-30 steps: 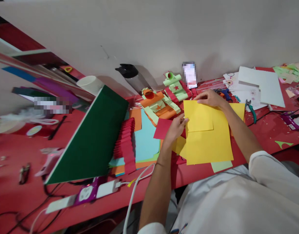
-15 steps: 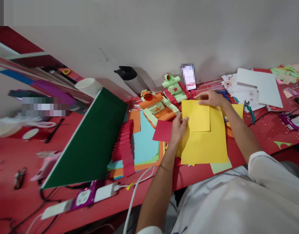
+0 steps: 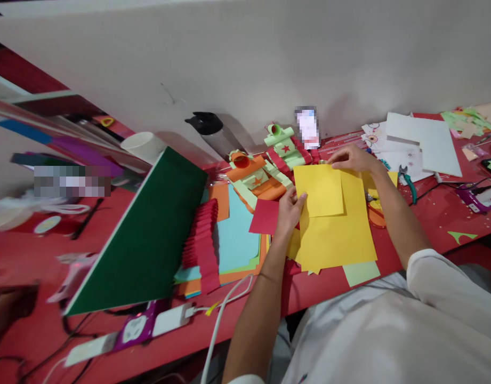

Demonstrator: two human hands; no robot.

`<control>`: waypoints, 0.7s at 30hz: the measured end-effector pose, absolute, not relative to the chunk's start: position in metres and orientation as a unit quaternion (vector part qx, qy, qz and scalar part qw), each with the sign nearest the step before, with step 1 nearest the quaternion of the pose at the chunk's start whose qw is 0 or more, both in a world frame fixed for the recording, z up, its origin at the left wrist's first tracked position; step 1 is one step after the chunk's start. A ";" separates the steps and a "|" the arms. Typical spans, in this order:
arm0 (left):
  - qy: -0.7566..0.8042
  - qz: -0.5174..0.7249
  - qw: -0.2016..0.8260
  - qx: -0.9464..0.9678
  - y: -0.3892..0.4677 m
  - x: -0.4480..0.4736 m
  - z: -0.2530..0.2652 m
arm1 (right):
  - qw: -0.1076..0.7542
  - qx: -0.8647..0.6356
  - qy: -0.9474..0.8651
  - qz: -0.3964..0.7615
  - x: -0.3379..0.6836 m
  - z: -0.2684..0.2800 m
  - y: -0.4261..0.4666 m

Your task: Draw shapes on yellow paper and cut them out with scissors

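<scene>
A small yellow paper square (image 3: 321,192) lies over a larger yellow paper sheet (image 3: 337,240), near the front of the red table. My left hand (image 3: 290,210) pinches the square's left edge between thumb and fingers. At its top edge, my right hand (image 3: 353,160) has thumb and fingertips closed on the paper. Beside my left wrist is a red paper square (image 3: 263,216). Orange-handled scissors (image 3: 376,216) are partly hidden by the yellow sheet and my right forearm. A pale green paper piece (image 3: 361,273) sticks out below the sheet.
A green board (image 3: 137,234) leans at left, beside pleated red paper (image 3: 201,234) and blue paper (image 3: 237,234). Behind stand orange (image 3: 249,170) and green (image 3: 285,146) paper models, a bottle (image 3: 213,133) and a phone (image 3: 308,128). Pliers (image 3: 408,184) lie right. Another person's hand (image 3: 5,309) shows at left.
The yellow square and sheet have turned slightly, the sheet's lower right corner shifting right. My right hand has moved a little right along the top edge. Another person's hand has appeared at lower left.
</scene>
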State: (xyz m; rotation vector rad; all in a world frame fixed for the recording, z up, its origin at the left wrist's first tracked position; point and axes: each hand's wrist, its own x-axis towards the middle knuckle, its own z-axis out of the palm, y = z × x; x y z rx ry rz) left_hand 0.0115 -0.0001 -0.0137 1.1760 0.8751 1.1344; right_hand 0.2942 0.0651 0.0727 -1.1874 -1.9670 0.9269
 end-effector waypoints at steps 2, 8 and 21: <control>0.380 0.490 0.604 0.500 0.000 0.011 -0.012 | 0.325 -0.449 -0.754 0.351 0.294 0.072 0.065; 0.393 0.494 0.590 0.503 0.000 0.009 -0.010 | 0.286 -0.451 -0.772 0.345 0.304 0.075 0.061; 0.400 0.493 0.571 0.521 0.001 0.004 -0.008 | 0.310 -0.455 -0.772 0.318 0.306 0.076 0.061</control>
